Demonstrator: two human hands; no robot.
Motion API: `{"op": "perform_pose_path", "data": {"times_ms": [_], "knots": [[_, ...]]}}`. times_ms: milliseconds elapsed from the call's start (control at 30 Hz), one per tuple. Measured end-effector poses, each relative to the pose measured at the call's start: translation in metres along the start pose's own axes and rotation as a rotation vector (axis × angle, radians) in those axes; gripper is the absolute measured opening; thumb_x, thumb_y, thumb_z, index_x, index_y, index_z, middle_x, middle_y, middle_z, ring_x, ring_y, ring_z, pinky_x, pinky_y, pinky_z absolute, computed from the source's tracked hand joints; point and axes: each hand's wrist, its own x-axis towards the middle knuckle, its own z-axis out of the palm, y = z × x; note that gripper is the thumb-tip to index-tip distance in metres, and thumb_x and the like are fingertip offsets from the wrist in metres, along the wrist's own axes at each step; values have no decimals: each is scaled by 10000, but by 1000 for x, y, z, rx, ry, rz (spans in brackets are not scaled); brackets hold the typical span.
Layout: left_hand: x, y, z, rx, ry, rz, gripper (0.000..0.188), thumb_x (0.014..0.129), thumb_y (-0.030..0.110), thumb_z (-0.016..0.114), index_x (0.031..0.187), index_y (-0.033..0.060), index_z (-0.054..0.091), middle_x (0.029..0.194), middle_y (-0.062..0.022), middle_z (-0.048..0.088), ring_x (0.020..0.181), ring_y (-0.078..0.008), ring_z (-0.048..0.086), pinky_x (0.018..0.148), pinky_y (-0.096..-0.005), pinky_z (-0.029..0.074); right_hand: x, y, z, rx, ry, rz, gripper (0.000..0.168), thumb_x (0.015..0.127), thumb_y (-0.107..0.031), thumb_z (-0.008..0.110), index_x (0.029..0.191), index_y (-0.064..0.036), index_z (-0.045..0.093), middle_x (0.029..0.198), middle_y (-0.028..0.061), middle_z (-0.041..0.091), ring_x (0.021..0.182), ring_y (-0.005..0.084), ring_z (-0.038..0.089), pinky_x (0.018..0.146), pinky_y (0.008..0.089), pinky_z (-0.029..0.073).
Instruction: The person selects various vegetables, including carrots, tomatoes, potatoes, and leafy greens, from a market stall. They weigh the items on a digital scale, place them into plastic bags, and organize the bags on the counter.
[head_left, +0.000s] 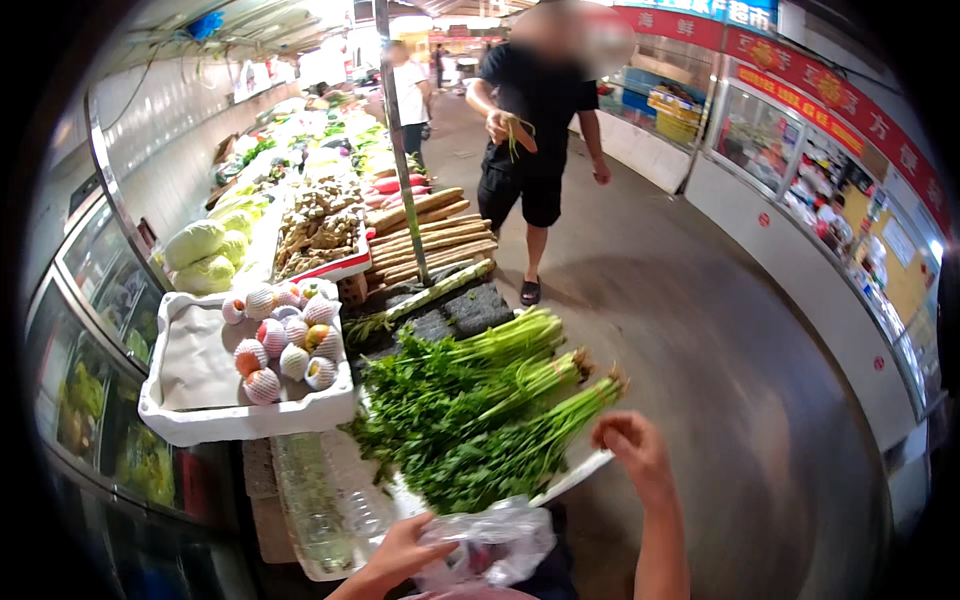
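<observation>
At the bottom, a clear plastic bag (491, 544) sits against my body, and my left hand (411, 546) is at its left edge; whether the fingers grip it cannot be told. My right hand (630, 442) is raised with its fingers curled, just right of the root ends of the celery bunches (487, 420). What lies inside those fingers, if anything, is hidden. The leafy green bunches lie on a white foam tray, stalks pointing up and right. A white foam box (247, 424) on the left holds several fruits in foam nets (292, 337).
A person in black (525, 142) stands across the stall, holding a small root vegetable. Beyond the bunches are a metal pole (405, 172), long brown roots (431, 244), a crate of ginger (319, 217) and cabbages (206, 251). Glass-front coolers (82, 375) line the left; shop counters stand right.
</observation>
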Motion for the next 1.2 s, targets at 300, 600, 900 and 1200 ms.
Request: {"op": "perform_pose_path", "data": {"times_ms": [300, 600, 900, 1200], "knots": [[5, -3, 72, -779, 617, 44, 283, 950, 112, 624, 1221, 55, 567, 1015, -57, 630, 864, -205, 628, 730, -389, 569, 381, 14, -87, -492, 166, -369, 247, 882, -162, 699, 1054, 4, 636, 861, 71, 683, 799, 157, 643, 733, 316, 517], [-50, 75, 123, -1002, 1426, 22, 51, 951, 109, 601, 994, 97, 578, 750, 1, 559, 556, -88, 501, 472, -214, 415, 601, 31, -3, -897, 217, -464, 815, 734, -314, 789, 1405, -20, 430, 1337, 210, 576, 1251, 352, 547, 1062, 455, 429], [-67, 57, 140, -1093, 1457, 86, 335, 951, 51, 568, 1278, 96, 510, 851, -64, 638, 578, -124, 576, 430, -221, 467, 605, 16, 76, -453, -14, -589, 303, 854, -245, 670, 1016, 10, 644, 907, 256, 672, 924, 425, 659, 776, 451, 497], [-43, 13, 56, -836, 1157, 125, 305, 832, -15, 634, 1129, -73, 596, 1000, -159, 692, 871, -251, 691, 798, -368, 567, 238, 46, 121, 210, -817, 301, 223, 861, -116, 711, 1060, -19, 679, 1013, 78, 711, 941, 182, 670, 890, 350, 533]]}}
